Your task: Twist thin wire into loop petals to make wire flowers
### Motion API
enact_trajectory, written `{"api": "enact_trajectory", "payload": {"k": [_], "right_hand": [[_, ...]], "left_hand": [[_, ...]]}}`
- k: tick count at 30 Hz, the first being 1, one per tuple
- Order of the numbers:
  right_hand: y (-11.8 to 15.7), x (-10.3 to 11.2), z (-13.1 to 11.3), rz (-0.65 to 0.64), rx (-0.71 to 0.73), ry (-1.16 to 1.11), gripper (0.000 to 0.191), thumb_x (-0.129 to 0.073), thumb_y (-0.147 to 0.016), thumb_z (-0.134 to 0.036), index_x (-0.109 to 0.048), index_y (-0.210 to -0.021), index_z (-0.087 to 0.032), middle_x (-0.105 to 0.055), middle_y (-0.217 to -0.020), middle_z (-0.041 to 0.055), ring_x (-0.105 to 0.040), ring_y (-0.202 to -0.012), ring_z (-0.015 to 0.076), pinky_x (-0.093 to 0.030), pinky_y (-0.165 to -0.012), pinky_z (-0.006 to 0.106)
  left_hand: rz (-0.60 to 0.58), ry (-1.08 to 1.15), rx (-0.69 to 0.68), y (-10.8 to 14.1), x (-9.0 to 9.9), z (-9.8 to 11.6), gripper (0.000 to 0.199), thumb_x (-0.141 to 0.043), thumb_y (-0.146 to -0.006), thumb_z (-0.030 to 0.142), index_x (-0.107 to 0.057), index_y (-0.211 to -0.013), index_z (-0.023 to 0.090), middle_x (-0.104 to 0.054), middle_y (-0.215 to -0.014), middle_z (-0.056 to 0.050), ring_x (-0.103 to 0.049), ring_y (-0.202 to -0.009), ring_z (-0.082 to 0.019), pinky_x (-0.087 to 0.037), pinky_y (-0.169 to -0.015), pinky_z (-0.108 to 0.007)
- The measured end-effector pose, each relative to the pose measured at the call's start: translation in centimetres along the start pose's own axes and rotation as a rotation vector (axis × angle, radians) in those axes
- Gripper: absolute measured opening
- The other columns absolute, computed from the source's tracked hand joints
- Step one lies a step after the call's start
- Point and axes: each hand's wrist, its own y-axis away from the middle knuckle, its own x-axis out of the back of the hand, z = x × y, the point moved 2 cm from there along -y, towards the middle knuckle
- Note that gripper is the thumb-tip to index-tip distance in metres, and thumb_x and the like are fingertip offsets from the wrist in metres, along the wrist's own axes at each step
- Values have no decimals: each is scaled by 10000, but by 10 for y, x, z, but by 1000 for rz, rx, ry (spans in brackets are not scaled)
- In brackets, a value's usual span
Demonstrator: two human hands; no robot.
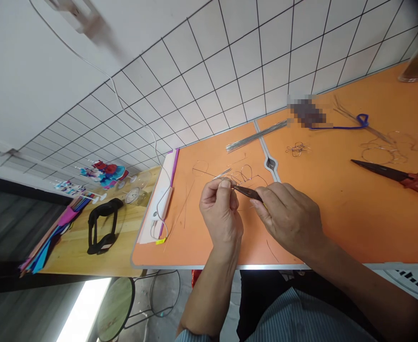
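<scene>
Over the orange table, my left hand (221, 205) is closed, thumb against the fingers, on a piece of thin wire (246, 174) with curved loops that stick out above the fingertips. My right hand (290, 214) is wrapped round a pair of dark pliers (247, 192). The jaws point left and meet the wire right at my left fingertips; whether they are closed on it is too small to tell. My right fingers hide the handles. Behind the hands, a bundle of straight silver wires (255, 136) lies near the wall.
A tangle of wire (297, 149) and long-nosed pliers with red handles (397, 177) lie to the right on the orange table (337, 223). At the left edge sits a white power strip (163, 209) with a cable. A wooden table (69, 251) holds a black strap frame (103, 225).
</scene>
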Motion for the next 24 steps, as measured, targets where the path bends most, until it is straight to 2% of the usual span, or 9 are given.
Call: {"api": "enact_trajectory", "payload": {"k": [18,24], "right_hand": [[1,1,0,-8,-3,14,206,-618,-1123,-231,-665,-926,-189,-608,-743,16,-516,-714,199,-364,-646,352],[1,1,2,-35,-31,-47,170,-594,-1135,-247,-692,-1018,-175,-705,-854,60,-578,-794,228,-411,-714,367]], "left_hand": [[-10,-31,5,-1,2,-3,239,-872,-862,322,-698,-755,197,-682,-740,15,-368,-497,-45,-266,-480,-233],[-20,-38,10,-2,3,-4,238,-868,-872,334,-696,-783,195,-708,-792,11,-369,-500,-40,-280,-482,-228]]}}
